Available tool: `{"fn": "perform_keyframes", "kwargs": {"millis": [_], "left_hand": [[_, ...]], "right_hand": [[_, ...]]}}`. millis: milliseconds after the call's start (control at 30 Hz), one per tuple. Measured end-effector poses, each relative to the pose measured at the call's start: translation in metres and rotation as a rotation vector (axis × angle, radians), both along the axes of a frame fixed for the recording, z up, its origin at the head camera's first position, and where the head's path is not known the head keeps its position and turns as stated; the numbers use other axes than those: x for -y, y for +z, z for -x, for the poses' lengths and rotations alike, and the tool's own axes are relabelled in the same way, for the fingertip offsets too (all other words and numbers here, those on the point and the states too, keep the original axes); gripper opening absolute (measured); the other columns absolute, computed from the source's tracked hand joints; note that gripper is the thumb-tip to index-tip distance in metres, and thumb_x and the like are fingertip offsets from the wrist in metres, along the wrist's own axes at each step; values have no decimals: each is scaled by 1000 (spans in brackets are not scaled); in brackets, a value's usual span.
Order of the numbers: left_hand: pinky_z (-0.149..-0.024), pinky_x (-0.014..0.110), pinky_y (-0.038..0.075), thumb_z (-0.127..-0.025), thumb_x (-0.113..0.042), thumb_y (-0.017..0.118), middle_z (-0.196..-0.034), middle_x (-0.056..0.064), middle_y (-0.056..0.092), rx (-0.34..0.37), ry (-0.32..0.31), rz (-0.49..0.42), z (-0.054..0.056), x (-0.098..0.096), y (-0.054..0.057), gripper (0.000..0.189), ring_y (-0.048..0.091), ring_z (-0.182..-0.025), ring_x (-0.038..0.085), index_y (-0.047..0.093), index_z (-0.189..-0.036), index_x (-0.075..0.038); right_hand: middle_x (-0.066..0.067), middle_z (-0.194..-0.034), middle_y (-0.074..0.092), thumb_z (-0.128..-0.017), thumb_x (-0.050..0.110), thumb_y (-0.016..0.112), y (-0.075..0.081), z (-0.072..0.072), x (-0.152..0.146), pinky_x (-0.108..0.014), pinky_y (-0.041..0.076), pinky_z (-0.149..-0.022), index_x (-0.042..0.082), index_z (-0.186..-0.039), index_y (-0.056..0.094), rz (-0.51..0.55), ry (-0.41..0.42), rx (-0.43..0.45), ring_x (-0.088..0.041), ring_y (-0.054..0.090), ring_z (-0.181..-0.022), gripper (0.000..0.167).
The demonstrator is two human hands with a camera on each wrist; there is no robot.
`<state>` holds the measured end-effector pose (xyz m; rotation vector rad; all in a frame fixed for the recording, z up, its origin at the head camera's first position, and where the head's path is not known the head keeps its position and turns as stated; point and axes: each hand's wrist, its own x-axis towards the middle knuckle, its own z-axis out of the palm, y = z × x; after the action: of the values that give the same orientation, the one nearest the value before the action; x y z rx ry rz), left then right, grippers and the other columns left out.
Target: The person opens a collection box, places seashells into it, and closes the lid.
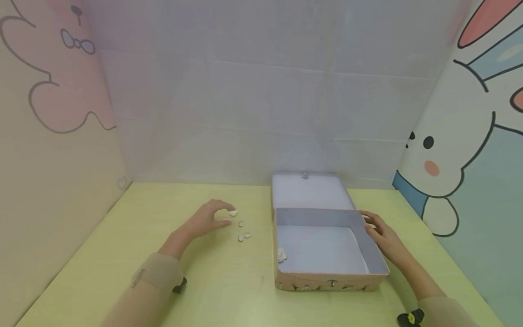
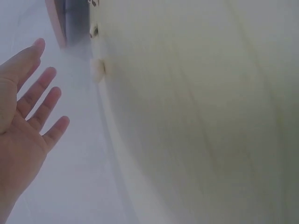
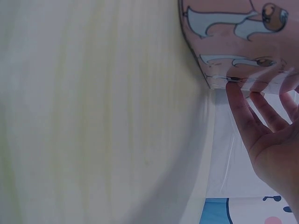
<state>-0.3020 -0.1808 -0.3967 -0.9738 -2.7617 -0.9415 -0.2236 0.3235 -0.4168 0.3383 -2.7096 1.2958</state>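
Beside several small whitish shell-like pieces point(image 1: 248, 235) on the table, my left hand point(image 1: 208, 220) reaches in from the left. Its thumb and fingers are spread around the farthest piece point(image 1: 233, 213), fingertips right at its edge. The left wrist view shows that hand point(image 2: 30, 112) with fingers extended and apart. An open pinkish suitcase-style box point(image 1: 318, 247) stands to the right, its lid point(image 1: 310, 193) folded back. My right hand point(image 1: 382, 234) touches the box's right side near the back corner. In the right wrist view its fingertips point(image 3: 232, 88) meet the printed side wall point(image 3: 233, 42).
Inside the box, a small white clump point(image 1: 282, 255) lies against the left wall. A pale yellow table point(image 1: 220, 290) carries everything. A white sheet point(image 1: 245, 113) hangs behind, with cartoon-printed panels point(image 1: 490, 204) at both sides.
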Motion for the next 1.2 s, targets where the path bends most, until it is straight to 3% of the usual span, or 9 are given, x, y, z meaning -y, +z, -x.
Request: {"fn": "perform_keyframes", "kwargs": {"millis": [233,600,733,833,900,1033,1200], "left_hand": [[-99,50,41,-83,-16,72,-116,9,64,88,40,69,8,8,-7,36,54,-112,31,63,-115,-3],[-85,40,49,-82,-16,72,-101,7,65,189,76,150,18,9,-17,33,57,-94,22,65,-112,-4],[-82,38,50,-83,-16,71,-96,7,65,200,68,171,20,8,-18,31,58,-90,22,65,-110,-3],[-83,38,51,-84,-18,71,-97,6,65,215,85,187,22,8,-21,30,59,-91,22,65,-110,-5],[-84,38,51,-84,-18,70,-98,6,66,226,93,192,24,8,-24,29,59,-92,22,65,-110,-5],[-84,37,51,-84,-17,71,-97,5,66,229,87,202,26,7,-28,28,59,-91,20,66,-109,-6],[-81,35,51,-83,-15,71,-92,3,65,213,63,199,26,6,-28,26,57,-86,17,67,-107,-4]], "right_hand": [[-32,-131,46,-101,19,41,-1,0,1,-19,48,-74,4,-141,34,6,1,4,-47,55,-108,43],[-32,-130,47,-101,17,41,-2,0,1,-19,49,-74,4,-141,34,4,14,-2,-43,56,-107,43],[-31,-129,49,-101,18,42,-4,2,0,-19,49,-75,4,-140,36,-10,2,-13,-16,60,-102,42],[-31,-128,49,-100,18,43,-5,2,0,-19,49,-75,4,-139,36,-6,1,-13,6,53,-95,42],[-31,-129,49,-100,18,43,-5,2,0,-19,49,-74,3,-139,36,-2,4,-11,12,50,-94,42],[-31,-128,49,-100,18,43,-5,2,1,-19,49,-75,3,-139,36,-5,-2,-11,7,52,-95,42],[-31,-129,50,-101,18,42,-4,3,2,-19,48,-75,3,-139,36,-26,-12,-15,-16,60,-101,42]]}}
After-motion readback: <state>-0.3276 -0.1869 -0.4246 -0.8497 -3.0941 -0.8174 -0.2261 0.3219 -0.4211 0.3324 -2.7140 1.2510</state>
